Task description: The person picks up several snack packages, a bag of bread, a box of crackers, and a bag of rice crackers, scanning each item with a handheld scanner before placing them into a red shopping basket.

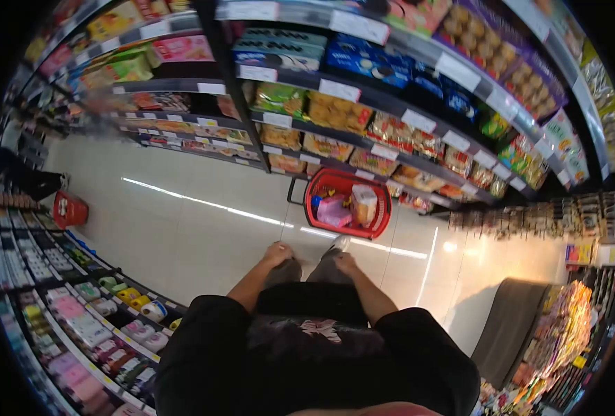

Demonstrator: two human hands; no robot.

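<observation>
Both left hand (278,253) and right hand (345,263) on thighs (323,269), finger spread unclear; red basket (384,208) ahead, open floor (183,236) leftward.

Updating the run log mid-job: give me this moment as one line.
left hand: on thigh, nothing held | right hand: on thigh, nothing held | red basket: on floor ahead, holding goods

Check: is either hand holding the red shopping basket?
No, the red shopping basket stands on the floor; left hand and right hand rest on the legs.
</observation>
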